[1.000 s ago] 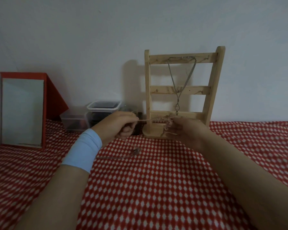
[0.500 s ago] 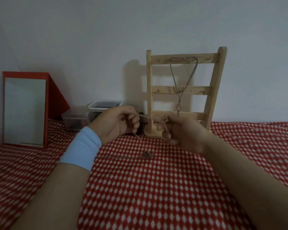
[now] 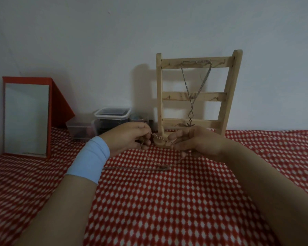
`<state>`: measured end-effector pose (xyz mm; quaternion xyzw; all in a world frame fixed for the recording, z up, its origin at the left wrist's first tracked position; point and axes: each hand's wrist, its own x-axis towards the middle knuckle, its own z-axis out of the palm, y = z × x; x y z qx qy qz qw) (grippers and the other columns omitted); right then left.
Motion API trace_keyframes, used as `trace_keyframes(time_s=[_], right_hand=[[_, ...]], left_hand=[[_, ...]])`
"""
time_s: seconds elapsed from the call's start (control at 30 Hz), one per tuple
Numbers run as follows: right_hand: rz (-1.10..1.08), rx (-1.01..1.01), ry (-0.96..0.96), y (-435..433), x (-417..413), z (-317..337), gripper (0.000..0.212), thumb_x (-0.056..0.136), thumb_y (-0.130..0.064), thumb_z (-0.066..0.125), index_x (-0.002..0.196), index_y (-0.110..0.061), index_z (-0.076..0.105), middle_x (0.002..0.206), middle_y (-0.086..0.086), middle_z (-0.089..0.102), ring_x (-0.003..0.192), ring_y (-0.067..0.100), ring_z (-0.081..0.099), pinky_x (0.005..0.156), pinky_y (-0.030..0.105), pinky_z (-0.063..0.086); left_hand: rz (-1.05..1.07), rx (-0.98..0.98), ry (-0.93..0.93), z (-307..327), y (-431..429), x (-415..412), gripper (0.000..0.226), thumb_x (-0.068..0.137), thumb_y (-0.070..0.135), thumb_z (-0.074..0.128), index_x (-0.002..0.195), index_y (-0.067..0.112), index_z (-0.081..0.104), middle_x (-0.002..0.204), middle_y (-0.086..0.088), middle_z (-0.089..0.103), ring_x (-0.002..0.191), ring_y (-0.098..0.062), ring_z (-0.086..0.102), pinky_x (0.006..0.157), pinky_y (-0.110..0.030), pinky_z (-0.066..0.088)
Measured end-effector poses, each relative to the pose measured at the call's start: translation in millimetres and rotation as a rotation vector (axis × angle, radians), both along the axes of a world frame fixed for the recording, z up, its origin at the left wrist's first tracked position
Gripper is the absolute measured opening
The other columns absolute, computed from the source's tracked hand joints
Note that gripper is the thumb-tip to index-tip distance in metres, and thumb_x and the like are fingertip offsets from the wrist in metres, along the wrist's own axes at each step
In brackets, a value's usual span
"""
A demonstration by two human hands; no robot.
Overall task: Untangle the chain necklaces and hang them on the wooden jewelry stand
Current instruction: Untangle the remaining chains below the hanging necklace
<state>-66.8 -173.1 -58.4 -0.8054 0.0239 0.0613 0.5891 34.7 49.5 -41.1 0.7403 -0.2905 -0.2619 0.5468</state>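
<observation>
Left hand (image 3: 130, 137) and right hand (image 3: 199, 142) are raised just in front of the wooden jewelry stand (image 3: 159, 96), close together but not touching. A thin chain (image 3: 163, 138) sags between them.

Left fingers (image 3: 144, 128) are curled, with thumb and forefinger pinched on one end of the span. Right fingers (image 3: 176, 137) are curled too, their tips clamped on the other end. The exact grip there is hidden by the fingers themselves.

From under the left hand a fine strand drops to the red-and-white cloth (image 3: 167, 210) over the worktop. It meets a flat strand (image 3: 137, 168) lying straight on the cloth, which ends in a small thicker piece. One chain or two tangled — cannot tell, the links are too fine.

The stand is upright near the wall, with three crossbars. A hung necklace (image 3: 187, 82) falls in a V from the top bar. Its pendant (image 3: 188, 124) sits at the lowest bar, shape blurred. The stand's left round foot shows between the hands. The right foot is hidden behind the right hand.

A pale blue wristband (image 3: 89, 158) is on the left wrist. Both forearms are cut off at the bottom edge.

Far left is a red-framed mirror (image 3: 26, 118). Between it and the stand are clear plastic boxes (image 3: 112, 115) — dark contents, not identifiable.
</observation>
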Motion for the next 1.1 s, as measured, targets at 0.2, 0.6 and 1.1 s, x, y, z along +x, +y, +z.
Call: trace_keyframes(time_s=[0.2,0.6,1.1], right_hand=[[-0.016,-0.057,-0.034,3.5,-2.6,-1.3,0.018,0.101,-0.019,0.059,0.091,-0.013,0.073,0.070,-0.002,0.071,0.050,0.008,0.052,0.045,0.015,0.039],[-0.063,-0.227,-0.053,3.8,-0.8,-5.2,0.019,0.099,-0.025,0.062,0.100,-0.013,0.077,0.066,-0.009,0.070,0.050,0.001,0.053,0.051,0.015,0.044],[-0.065,-0.075,-0.086,5.9,0.7,-3.1,0.019,0.101,-0.012,0.059,0.118,-0.015,0.068,0.103,0.017,0.075,0.065,0.009,0.061,0.052,0.019,0.044]], left_hand=[[0.082,-0.274,0.362,-5.8,-10.2,-1.5,0.038,0.100,0.013,0.039,0.062,0.013,0.040,0.063,-0.006,0.048,0.055,-0.016,0.048,0.068,-0.034,0.049],[0.219,0.299,-0.195,-14.6,-7.6,7.5,0.033,0.094,0.032,0.060,0.075,0.006,0.061,0.066,-0.007,0.062,0.065,-0.023,0.065,0.080,-0.040,0.058],[-0.041,0.189,-0.226,-16.6,-23.8,-4.8,0.011,0.092,0.019,0.066,0.094,0.024,0.075,0.072,0.005,0.072,0.069,-0.010,0.068,0.075,-0.028,0.057]])
